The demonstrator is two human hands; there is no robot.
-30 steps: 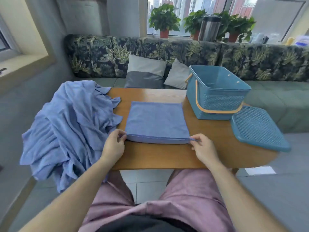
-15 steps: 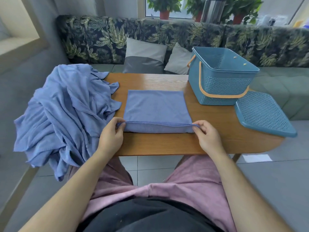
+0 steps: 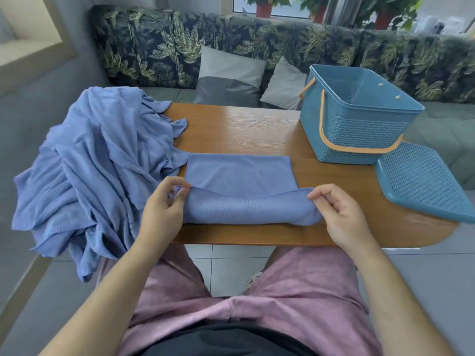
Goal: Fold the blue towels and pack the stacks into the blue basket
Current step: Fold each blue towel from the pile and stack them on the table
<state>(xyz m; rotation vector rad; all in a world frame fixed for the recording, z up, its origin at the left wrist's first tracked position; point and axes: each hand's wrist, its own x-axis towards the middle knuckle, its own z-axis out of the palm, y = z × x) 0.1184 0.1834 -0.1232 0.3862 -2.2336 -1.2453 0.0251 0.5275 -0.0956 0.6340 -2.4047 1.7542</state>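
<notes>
Left hand [image 3: 160, 206] and right hand [image 3: 339, 214] each pinch a near corner of blue towel [image 3: 241, 191] lifted between them, blue basket [image 3: 359, 119] beyond right hand on desk [image 3: 244, 129]

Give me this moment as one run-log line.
step: folding towel | left hand: pinches near-left corner | right hand: pinches near-right corner | near edge: lifted off table | basket: open, lid beside | pile: unfolded
</notes>
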